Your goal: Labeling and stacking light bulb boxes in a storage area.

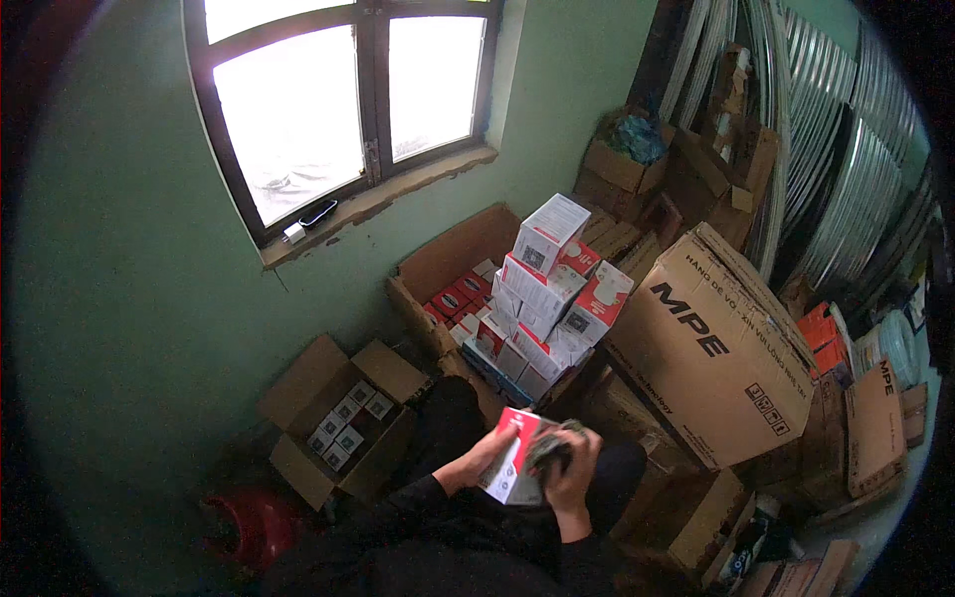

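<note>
A small red and white carton box (512, 476) is held over my lap, tilted, with my left hand (476, 462) closed around its left side. My right hand (575, 480) grips a dark, crumpled cloth (549, 448) against the box's right side. Part of the cloth is hidden by the fingers and blurred. Just ahead, similar red and white boxes (545, 294) are piled in and above a large open cardboard carton (418, 298). To the left, an open carton (301, 468) holds several small boxes with white tops (348, 438).
A big brown carton (721, 348) leans at the right of the pile. Beyond it, long metallic strips (806, 149) stand against the wall. A window (288, 119) is at the far left, with a white adapter (293, 233) on its sill. Something red (261, 527) sits at lower left.
</note>
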Tool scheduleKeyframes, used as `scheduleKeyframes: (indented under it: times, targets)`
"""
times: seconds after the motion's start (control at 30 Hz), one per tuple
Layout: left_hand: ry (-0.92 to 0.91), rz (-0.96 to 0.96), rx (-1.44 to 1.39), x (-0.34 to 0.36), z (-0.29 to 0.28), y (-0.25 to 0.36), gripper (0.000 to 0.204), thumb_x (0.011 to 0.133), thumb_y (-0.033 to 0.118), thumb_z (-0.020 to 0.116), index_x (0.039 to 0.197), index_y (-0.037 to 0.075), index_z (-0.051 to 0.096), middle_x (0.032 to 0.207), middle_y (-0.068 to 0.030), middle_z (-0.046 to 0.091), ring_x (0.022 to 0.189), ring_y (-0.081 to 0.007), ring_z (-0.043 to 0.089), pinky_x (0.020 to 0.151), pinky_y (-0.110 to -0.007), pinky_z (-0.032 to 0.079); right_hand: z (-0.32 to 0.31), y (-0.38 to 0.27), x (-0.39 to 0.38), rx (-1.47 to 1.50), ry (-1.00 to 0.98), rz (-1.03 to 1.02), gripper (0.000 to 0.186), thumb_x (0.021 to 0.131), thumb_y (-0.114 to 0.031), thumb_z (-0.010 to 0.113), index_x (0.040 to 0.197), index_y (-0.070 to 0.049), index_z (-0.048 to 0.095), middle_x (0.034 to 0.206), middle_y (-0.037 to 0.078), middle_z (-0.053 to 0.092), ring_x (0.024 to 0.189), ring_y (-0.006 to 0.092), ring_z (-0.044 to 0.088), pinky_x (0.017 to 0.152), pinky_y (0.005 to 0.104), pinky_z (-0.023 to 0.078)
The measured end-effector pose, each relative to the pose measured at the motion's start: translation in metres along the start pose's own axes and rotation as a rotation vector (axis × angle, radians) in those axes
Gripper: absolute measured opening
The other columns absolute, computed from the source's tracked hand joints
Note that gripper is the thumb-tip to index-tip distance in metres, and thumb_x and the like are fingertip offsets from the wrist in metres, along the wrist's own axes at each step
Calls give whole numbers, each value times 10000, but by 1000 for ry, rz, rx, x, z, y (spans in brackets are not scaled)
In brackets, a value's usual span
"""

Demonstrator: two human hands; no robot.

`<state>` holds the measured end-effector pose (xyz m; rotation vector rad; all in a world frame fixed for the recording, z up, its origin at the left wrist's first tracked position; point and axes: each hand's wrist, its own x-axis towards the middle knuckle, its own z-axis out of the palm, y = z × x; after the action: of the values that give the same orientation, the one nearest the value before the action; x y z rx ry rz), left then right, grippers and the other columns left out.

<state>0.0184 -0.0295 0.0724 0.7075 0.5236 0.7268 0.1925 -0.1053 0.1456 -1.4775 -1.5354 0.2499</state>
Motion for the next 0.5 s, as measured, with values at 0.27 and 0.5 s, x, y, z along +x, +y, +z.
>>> scheduleKeyframes:
  times: [0.27,0.5]
  targets:
    - [216,7,-213,1,23,10,541,1080,579,546,1378,128,551,1055,-24,724,822,-136,713,736,-321,598,-14,-23,6,78,-155,-222,351,930,-328,764,1225,-184,640,1192,168,600,1129,417,644,923,531,569]
    - [222,28,-190,-25,40,7,539,1100,548,521,1358,79,586,1056,-27,737,841,-115,710,751,-302,589,-29,-26,-5,70,-175,-426,312,966,-339,678,1154,-93,647,1198,182,614,1010,399,637,888,487,529]
